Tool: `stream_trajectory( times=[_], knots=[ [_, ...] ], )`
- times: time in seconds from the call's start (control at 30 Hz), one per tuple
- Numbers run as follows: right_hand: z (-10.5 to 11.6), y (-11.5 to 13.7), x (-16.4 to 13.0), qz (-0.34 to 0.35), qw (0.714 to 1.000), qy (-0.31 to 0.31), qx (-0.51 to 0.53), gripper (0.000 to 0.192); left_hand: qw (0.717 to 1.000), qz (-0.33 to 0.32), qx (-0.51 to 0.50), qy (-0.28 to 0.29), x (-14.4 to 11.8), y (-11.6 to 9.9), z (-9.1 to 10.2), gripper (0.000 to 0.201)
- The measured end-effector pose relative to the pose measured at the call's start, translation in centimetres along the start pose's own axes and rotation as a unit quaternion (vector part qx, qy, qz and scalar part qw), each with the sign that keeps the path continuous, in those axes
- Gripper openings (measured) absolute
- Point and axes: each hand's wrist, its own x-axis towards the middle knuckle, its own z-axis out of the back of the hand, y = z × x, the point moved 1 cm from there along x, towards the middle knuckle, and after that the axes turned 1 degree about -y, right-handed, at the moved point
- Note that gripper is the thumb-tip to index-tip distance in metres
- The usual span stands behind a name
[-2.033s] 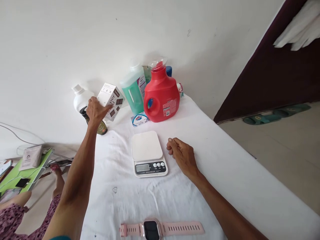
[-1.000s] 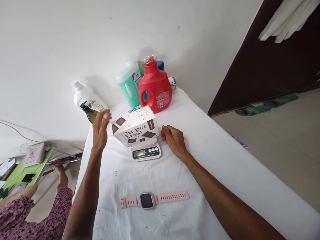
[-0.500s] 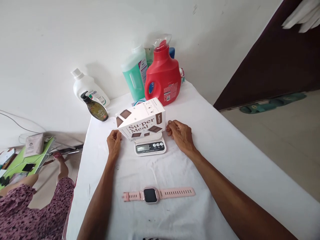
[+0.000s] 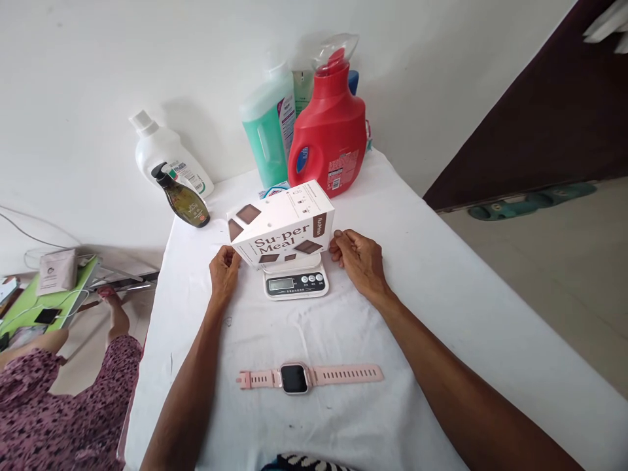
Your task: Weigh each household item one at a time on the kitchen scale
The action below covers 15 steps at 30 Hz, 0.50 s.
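A white carton (image 4: 282,229) printed "Su-per Meal" rests on a small white kitchen scale (image 4: 297,286), overhanging it on both sides and hiding most of its platform. Just past the carton's left end, my left hand (image 4: 224,271) rests on the cloth with curled fingers, its tips partly behind the carton's lower corner. My right hand (image 4: 358,260) lies by the other end, fingers bent in and a narrow gap from the carton. Neither hand appears to grip anything. Between my forearms lies a pink-strapped smartwatch (image 4: 294,378), stretched flat with its dark screen up.
A red detergent jug (image 4: 331,131), a green liquid bottle (image 4: 267,140), a white bottle (image 4: 169,154) and a dark pump bottle (image 4: 184,199) stand along the wall. A person in patterned clothing (image 4: 73,405) sits at left near a green table (image 4: 73,301).
My view has shifted slightly. Both hands stay curled beside the carton, which remains on the scale; the smartwatch has not moved.
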Motion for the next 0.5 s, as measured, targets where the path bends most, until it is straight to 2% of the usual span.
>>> stream_trajectory(
  times=[0.13, 0.27, 0.37, 0.5],
  knots=[
    [0.0, 0.0, 0.0, 0.004, 1.000, 0.002, 0.000, 0.057, 1.000, -0.009, 0.003, 0.005, -0.1, 0.0, 0.1, 0.029],
    [0.1, 0.2, 0.0, 0.005, 1.000, 0.000, 0.001, 0.056, 0.996, -0.045, -0.073, 0.010, -0.6, -0.7, 1.0, 0.054],
    [0.1, 0.3, 0.0, 0.009, 1.000, 0.002, 0.003, 0.054, 0.991, -0.096, -0.082, 0.038, -0.9, -2.4, 1.7, 0.078],
    [0.0, 0.3, 0.0, 0.009, 1.000, 0.006, 0.009, 0.055, 0.984, -0.165, 0.016, 0.060, -0.4, -6.1, 1.7, 0.108]
  ],
)
